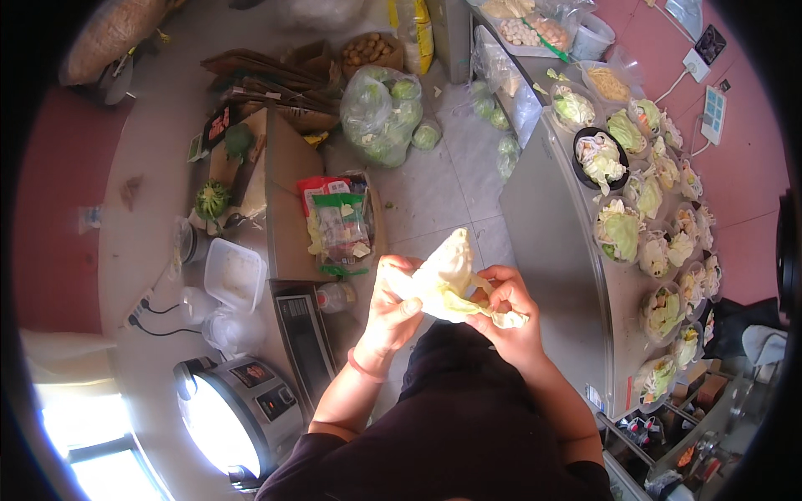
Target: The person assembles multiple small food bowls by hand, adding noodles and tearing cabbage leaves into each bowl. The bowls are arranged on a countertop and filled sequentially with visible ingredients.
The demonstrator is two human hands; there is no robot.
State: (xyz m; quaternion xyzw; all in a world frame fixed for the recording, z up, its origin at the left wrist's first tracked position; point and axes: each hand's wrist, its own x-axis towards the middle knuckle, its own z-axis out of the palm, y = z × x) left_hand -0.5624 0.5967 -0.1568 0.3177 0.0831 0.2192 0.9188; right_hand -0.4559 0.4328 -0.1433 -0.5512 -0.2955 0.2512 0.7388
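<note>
In front of my body I hold a pale cabbage piece (449, 265) with loose, torn leaf edges. My left hand (393, 305) is closed round its left side, with the thumb on its face. The fingers of my right hand (508, 307) pinch a yellowish leaf edge (455, 306) at its lower right. Just beyond my left hand stands an open box (378, 219) with crumpled plastic packaging (341, 227) and leaf scraps in it.
On the right, a steel counter (547, 250) bears several bowls of torn cabbage (618, 232), one a black bowl (624, 157). Ahead on the floor lie a bag of cabbages (376, 121) and a box of potatoes (372, 52). A rice cooker (271, 397) stands at the lower left.
</note>
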